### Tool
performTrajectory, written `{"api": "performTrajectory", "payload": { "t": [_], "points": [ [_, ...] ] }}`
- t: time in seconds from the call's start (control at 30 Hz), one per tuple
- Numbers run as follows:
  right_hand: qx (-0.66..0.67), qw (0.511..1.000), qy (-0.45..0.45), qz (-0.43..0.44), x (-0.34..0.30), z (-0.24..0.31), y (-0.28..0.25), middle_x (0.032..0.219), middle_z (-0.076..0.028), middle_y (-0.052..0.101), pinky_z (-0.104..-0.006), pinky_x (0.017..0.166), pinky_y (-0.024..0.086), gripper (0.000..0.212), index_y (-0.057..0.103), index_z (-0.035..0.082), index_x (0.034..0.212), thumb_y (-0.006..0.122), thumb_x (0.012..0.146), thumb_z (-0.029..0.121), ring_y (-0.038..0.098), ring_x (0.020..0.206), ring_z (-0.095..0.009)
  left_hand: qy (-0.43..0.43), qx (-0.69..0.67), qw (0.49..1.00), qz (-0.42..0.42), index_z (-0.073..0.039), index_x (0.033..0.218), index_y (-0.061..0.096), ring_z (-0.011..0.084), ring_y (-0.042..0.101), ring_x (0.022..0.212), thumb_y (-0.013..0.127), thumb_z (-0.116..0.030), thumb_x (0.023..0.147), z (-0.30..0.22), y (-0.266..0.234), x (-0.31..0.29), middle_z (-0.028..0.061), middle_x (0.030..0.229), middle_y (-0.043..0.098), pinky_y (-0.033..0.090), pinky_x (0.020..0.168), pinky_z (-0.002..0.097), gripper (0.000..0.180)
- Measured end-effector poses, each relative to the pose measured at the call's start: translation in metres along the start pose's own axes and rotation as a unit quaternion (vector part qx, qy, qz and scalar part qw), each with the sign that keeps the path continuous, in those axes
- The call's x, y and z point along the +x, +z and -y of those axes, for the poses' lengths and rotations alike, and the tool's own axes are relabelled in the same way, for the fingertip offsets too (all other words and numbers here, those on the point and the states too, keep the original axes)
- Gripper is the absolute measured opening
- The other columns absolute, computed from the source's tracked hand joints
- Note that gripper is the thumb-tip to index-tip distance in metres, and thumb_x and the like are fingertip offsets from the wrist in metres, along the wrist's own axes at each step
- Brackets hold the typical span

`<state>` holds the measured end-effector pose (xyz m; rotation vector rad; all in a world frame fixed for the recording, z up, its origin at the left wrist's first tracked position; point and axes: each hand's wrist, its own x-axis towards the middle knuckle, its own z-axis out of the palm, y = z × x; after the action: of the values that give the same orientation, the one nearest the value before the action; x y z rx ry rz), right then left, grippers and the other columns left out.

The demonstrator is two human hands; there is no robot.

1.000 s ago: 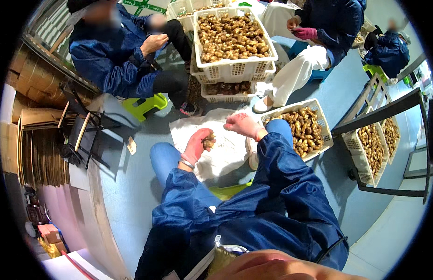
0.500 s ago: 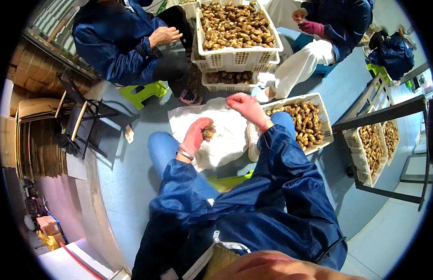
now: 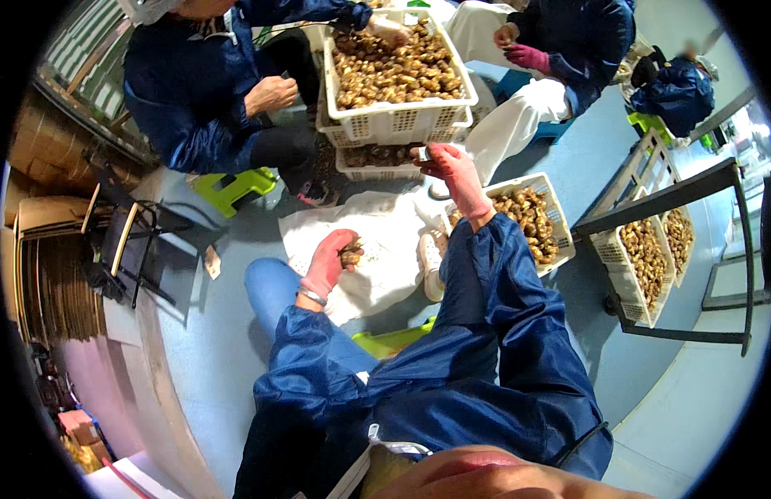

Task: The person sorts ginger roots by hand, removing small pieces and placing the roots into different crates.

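Note:
My left hand (image 3: 327,264), in a pink glove, is closed around a small knobbly brown tuber (image 3: 350,253). Part of that tuber sticks out past the fingertips, above a white cloth (image 3: 377,287) spread over my lap and the floor ahead. My right hand (image 3: 454,176), also gloved in pink, is raised farther forward, near the stacked crates. Its fingers are pinched together around a small pale and dark piece, too little to identify. A white crate (image 3: 562,212) of similar brown tubers (image 3: 525,223) stands beside my right knee.
Stacked white crates (image 3: 402,123) full of tubers stand ahead. One co-worker (image 3: 186,91) sits at left, another (image 3: 568,50) at right. A black-framed cart (image 3: 664,212) carries more crates at right. A folding chair (image 3: 136,233) and flattened cardboard (image 3: 57,266) are at left.
My right hand has risen forward from over the cloth toward the stacked crates. My left hand still holds the tuber. The left co-worker's hand now reaches into the top crate. The view has shifted slightly.

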<state>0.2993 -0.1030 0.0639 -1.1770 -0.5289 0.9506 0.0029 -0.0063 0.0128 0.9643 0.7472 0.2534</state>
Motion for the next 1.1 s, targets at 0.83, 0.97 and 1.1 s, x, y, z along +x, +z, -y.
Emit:
{"api": "performTrajectory", "payload": {
  "t": [0.83,0.97,1.1],
  "points": [
    [-0.266,0.944,-0.184,-0.063,0.153,0.191,-0.023,0.116,-0.011,0.066,-0.0307,0.083,0.053,0.047,0.054,0.003,0.129,0.056,0.098,0.038,0.066,0.101,-0.019,0.017,0.037,0.999,0.021,-0.004,0.108,0.059,0.0127,0.062,0.073,0.043,-0.022,0.1,-0.049,0.012,-0.031,0.0074,0.094,0.066,0.047,0.056,0.0236,0.025],
    [-0.334,0.883,-0.326,-0.041,0.23,0.224,-0.037,0.101,-0.005,0.069,-0.0288,0.078,0.048,0.033,0.07,0.006,0.107,0.064,0.091,0.035,0.062,0.089,-0.015,0.032,0.082,0.995,0.041,-0.003,0.105,0.059,0.011,0.06,0.072,0.042,-0.021,0.1,-0.088,0.032,-0.024,0.0069,0.092,0.065,0.047,0.059,0.0233,0.026],
    [-0.627,0.639,-0.422,-0.14,0.305,0.257,-0.026,0.098,-0.01,0.069,-0.0382,0.081,0.052,0.021,0.071,0.009,0.092,0.065,0.084,0.027,0.065,0.092,-0.026,-0.002,0.049,0.999,0.01,-0.003,0.105,0.059,0.0115,0.06,0.071,0.043,-0.022,0.098,-0.097,0.025,0.008,0.0057,0.089,0.063,0.045,0.059,0.0225,0.026]
  ]
}}
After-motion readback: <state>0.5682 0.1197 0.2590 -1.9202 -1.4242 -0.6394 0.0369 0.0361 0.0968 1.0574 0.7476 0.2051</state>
